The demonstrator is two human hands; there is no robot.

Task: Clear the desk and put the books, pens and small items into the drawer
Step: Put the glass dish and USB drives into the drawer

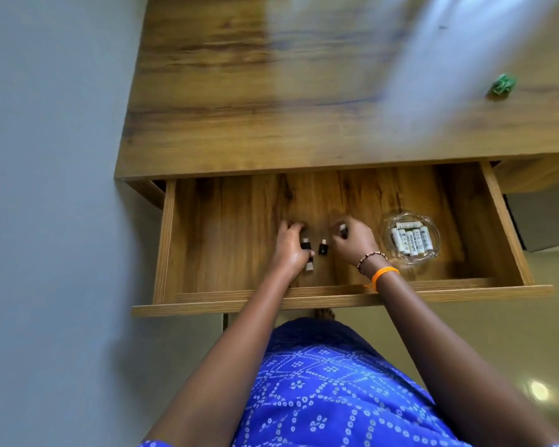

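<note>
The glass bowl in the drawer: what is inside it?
The glass bowl holds several small white cylinders with dark print, lying side by side. They look like batteries. They cover the bowl's bottom, so anything beneath them cannot be seen.

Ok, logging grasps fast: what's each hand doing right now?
Left hand: closed on small black adapters.
Right hand: closed on a small black item.

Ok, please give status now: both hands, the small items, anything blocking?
Left hand and right hand inside open drawer, both on small black adapters. Glass dish of batteries already in drawer. Green scrap remains on desk. Nothing blocking.
</note>
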